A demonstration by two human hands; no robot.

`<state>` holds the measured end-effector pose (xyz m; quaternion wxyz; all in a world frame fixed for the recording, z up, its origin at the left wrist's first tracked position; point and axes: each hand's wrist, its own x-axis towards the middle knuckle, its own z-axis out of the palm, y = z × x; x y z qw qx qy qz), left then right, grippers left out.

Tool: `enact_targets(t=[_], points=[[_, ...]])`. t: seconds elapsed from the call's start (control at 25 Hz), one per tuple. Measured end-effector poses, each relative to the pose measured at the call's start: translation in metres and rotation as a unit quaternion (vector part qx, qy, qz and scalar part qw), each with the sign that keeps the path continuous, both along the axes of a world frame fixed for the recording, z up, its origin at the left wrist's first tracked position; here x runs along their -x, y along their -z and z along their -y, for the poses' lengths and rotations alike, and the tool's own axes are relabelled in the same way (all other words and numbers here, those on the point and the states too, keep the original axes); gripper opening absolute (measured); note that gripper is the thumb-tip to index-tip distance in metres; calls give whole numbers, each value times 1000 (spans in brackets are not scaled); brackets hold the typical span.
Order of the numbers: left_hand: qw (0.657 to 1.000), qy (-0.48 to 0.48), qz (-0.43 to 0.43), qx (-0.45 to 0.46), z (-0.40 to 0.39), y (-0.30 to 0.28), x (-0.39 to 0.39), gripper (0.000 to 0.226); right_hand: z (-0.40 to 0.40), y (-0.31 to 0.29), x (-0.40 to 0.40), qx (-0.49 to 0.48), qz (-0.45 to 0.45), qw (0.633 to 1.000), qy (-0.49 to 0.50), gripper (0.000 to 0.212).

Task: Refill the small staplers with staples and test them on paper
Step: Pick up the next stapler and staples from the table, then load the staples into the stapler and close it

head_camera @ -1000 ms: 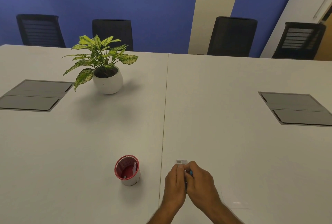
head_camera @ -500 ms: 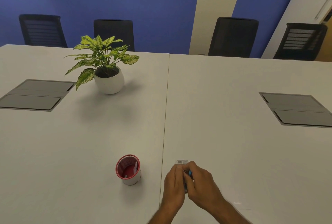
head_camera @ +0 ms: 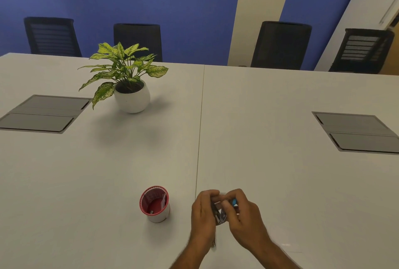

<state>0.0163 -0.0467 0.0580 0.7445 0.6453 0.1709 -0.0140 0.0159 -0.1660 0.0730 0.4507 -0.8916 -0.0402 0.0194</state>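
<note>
A pale meeting-room table [head_camera: 280, 182] carries the work at its near edge. Both grips, left hand [head_camera: 204, 214] and right hand [head_camera: 244, 217], curl round a small stapler [head_camera: 220, 212] between them. Staples could spill if the fingers slip; the red cup [head_camera: 155, 204] stands just left.

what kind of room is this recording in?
Most likely an office meeting room: a long white conference table with flush cable-box lids, black office chairs lined along its far side, and a potted plant as decor.
</note>
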Motion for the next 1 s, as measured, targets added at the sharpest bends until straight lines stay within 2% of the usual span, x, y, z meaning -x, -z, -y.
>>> enact_targets(t=[0.12, 0.24, 0.32, 0.44, 0.56, 0.68, 0.84, 1.0], points=[[988, -53, -55, 131, 0, -5, -4, 32, -3, -1, 1, -126, -33, 986, 100, 17], [942, -117, -94, 300, -3, -7, -7, 33, -4, -2, 0, -302, -91, 924, 215, 20], [902, -153, -99, 391, -4, -8, -7, 34, -2, -4, -3, -388, -125, 877, 255, 29], [862, -186, -107, 458, -5, -7, -4, 33, -1, -6, -7, -497, -162, 805, 280, 39], [850, -195, -118, 476, -5, -4, 0, 33, 1, -10, -11, -564, -188, 744, 304, 25], [853, -199, -130, 466, -3, 0, 5, 30, 4, -11, -15, -574, -198, 736, 298, 11], [871, -190, -168, 422, 2, 4, 9, 31, 9, -9, -19, -525, -223, 770, 285, 13], [922, -115, -225, 295, 3, 12, 14, 29, 14, -11, -24, -472, -255, 804, 257, 24]])
